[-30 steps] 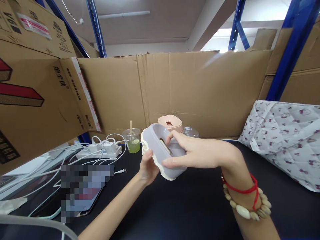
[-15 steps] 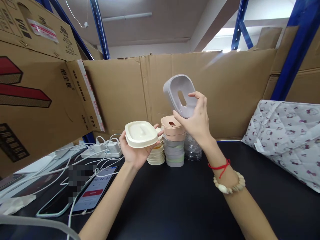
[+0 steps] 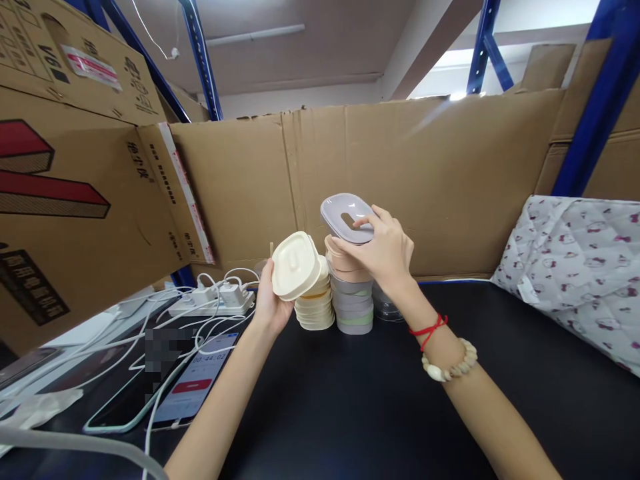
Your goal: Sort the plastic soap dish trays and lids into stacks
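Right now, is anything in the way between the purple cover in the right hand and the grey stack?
Yes: peach covers sit on top of the grey stack, showing below the purple cover held in the right hand.

Brown cardboard partition behind black work surface

Black tabletop (image 3: 360, 413) backed by an upright brown cardboard sheet (image 3: 425, 180), its top edge torn. Flanked by blue perforated metal shelving posts (image 3: 201, 60). Above, a pale ceiling (image 3: 340, 53) is crossed by a thick white beam (image 3: 430, 40); brightness seen at upper right.
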A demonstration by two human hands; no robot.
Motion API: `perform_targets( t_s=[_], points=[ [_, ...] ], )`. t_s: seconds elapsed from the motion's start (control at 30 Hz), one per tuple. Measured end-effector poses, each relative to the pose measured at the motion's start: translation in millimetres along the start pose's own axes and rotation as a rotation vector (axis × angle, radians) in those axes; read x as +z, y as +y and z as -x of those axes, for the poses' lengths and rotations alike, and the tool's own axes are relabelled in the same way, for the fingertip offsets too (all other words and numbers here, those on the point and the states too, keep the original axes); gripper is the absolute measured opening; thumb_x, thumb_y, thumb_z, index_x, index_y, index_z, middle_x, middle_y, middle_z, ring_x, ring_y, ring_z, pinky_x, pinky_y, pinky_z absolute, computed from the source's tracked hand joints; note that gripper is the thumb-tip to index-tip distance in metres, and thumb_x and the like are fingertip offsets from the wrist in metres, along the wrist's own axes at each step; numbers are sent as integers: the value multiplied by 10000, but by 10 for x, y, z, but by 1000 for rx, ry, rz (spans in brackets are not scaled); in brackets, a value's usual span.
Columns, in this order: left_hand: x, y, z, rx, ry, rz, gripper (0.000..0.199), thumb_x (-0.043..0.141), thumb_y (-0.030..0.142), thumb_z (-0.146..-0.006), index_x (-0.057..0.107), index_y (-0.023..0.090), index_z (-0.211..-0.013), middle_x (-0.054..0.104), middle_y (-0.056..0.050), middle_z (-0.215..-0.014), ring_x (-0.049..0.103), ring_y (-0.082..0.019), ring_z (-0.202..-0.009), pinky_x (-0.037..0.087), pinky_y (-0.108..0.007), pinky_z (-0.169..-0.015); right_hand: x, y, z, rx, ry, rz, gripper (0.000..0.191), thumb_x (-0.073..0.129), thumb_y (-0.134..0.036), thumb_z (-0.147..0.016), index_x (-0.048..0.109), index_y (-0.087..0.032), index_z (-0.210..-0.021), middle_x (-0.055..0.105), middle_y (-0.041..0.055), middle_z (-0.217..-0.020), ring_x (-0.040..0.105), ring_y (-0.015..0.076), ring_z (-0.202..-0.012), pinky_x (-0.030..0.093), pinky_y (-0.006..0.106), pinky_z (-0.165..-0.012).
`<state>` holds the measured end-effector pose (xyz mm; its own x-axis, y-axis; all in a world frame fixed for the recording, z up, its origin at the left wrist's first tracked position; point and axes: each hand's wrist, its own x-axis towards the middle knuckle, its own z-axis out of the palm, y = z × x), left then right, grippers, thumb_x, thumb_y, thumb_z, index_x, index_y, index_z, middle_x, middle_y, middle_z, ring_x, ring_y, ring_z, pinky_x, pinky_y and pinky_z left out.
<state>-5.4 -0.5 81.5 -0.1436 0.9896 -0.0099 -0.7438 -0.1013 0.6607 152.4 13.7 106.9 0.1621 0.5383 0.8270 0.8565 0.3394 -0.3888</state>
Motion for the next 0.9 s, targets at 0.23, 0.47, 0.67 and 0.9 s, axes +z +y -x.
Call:
perform_targets(
  t_s=[0.23,0.47,0.67,0.9],
  points=[
    [-20,-21,-34,41,-51,-68,375,437,152,-886,498,106,-1253,704,-24,-767,649,-87,-618,508,-124,-588,7,-42,13,82,-128,49,567,632,-663,-629,614,-180,-926,598,111,-1019,524,277,-988,397,398,-820],
    [-128,-72,-68,243,-327,-185,748,674,23,-624,412,199,-1302,647,-69,-1126,613,-160,-1029,490,-203,-858,20,-56,47,119,-147,113,512,494,-603,-772,648,-137,-920,492,171,-1132,464,305,-1053,402,435,-795],
    [-190,-97,-85,278,-394,-261,812,732,65,-553,390,246,-1267,597,-83,-1195,617,-185,-1004,525,-256,-796,35,-50,51,87,-183,140,481,490,-558,-793,671,-131,-919,536,159,-1062,446,301,-1043,403,423,-790],
    [-192,-106,-73,15,-545,-210,547,571,332,-664,516,136,-1173,642,-138,-1074,594,-313,-1049,528,-420,-817,102,-22,67,34,-166,151,464,466,-551,-803,679,-140,-824,579,146,-977,462,301,-1016,370,454,-844]
  ],
)
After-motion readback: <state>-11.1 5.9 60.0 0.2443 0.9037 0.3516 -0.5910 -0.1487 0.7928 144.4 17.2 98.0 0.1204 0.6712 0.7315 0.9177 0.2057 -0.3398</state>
